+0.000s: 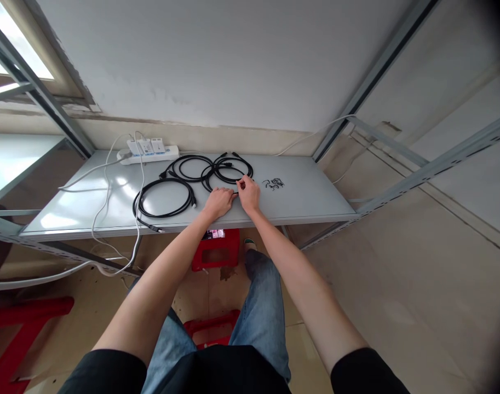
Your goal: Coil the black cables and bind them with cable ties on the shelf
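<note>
Both hands met at the near edge of a grey metal table (299,202), where I worked on the right-hand cable coil (229,171). My left hand (219,201) lay with fingers curled down on the near arc of that coil, pinning it to the surface. My right hand (248,192) sat just beside it, thumb and forefinger pinched together on what looked like the cable's end; the fingertips were too small in view to tell more. Two other black cables already lay wound in loops: one (164,198) to the left near the front edge, another (191,167) behind it and touching the coil under my hands. By that showing, I judged two coils finished and the third nearly so, with only its loose end left to settle. A small tangle of black ties (273,184) sat apart to the right, none of them yet on a coil as far as I could see. A white power strip (148,151) with plugs stood at the back left by the wall, its white leads trailing off the table's front. Red stools (216,249) stood on the floor beneath.
</note>
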`<action>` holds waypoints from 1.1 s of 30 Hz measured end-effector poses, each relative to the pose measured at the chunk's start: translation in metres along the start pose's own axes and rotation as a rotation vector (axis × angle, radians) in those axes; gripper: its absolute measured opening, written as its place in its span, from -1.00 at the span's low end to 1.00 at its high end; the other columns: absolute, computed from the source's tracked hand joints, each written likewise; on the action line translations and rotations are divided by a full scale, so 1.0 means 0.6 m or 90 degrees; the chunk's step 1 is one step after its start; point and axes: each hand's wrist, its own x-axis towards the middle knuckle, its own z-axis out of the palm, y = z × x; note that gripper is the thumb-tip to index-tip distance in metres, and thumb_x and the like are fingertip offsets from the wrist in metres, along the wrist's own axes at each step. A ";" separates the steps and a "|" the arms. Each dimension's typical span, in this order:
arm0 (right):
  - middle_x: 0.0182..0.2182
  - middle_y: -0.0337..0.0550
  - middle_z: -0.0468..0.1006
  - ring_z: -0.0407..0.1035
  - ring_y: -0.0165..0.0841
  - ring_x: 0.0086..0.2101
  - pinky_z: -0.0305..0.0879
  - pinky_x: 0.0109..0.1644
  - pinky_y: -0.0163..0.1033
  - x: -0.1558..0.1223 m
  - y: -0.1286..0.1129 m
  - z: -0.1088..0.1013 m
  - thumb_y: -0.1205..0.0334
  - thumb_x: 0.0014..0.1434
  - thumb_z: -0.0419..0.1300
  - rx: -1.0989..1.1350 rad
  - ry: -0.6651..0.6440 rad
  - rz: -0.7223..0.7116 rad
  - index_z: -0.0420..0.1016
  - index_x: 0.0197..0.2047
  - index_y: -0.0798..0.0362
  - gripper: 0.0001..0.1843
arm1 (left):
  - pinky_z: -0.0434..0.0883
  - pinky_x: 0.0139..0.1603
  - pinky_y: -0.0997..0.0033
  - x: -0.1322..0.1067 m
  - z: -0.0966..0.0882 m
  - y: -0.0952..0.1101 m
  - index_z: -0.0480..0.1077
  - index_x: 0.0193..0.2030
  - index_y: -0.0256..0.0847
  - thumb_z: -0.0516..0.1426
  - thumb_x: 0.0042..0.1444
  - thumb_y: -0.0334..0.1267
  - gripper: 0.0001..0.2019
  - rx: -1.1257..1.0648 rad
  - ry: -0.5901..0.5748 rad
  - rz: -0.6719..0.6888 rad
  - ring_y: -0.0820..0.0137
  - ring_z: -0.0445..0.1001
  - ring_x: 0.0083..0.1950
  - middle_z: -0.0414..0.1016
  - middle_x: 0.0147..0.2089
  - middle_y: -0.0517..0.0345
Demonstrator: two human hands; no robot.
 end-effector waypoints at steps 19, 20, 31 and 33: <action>-0.28 -0.13 0.55 0.44 -0.21 -0.25 0.41 0.00 -0.11 0.008 0.015 0.004 0.38 0.25 0.13 0.100 0.015 -0.012 0.39 -0.26 -0.06 -0.87 | 0.37 0.18 0.07 0.001 0.003 -0.001 0.56 -0.04 -0.23 -0.08 0.60 -0.18 -0.61 0.025 0.001 0.001 0.01 0.63 0.15 0.71 0.07 -0.21; -0.28 -0.13 0.55 0.44 -0.22 -0.26 0.42 -0.01 -0.11 0.008 0.015 0.003 0.39 0.24 0.13 0.108 0.014 -0.009 0.39 -0.26 -0.06 -0.87 | 0.37 0.18 0.07 0.001 0.003 -0.001 0.56 -0.04 -0.23 -0.07 0.60 -0.17 -0.61 0.025 0.002 0.001 0.01 0.63 0.15 0.71 0.07 -0.21; -0.26 -0.06 0.69 0.51 -0.06 -0.06 0.37 0.15 0.05 0.007 0.013 -0.003 0.36 0.29 0.19 0.025 -0.023 -0.037 0.51 -0.22 -0.06 -0.88 | 0.35 0.17 0.10 -0.002 -0.003 0.000 0.56 -0.06 -0.22 -0.04 0.59 -0.19 -0.64 0.007 0.006 -0.006 0.05 0.62 0.16 0.71 0.07 -0.20; -0.25 -0.07 0.69 0.52 -0.07 -0.09 0.37 0.14 0.04 0.010 0.017 -0.006 0.35 0.31 0.19 0.027 -0.043 -0.042 0.52 -0.21 -0.06 -0.88 | 0.35 0.17 0.09 -0.002 -0.003 0.000 0.56 -0.05 -0.23 -0.04 0.59 -0.20 -0.64 0.016 0.000 -0.003 0.04 0.62 0.16 0.71 0.08 -0.20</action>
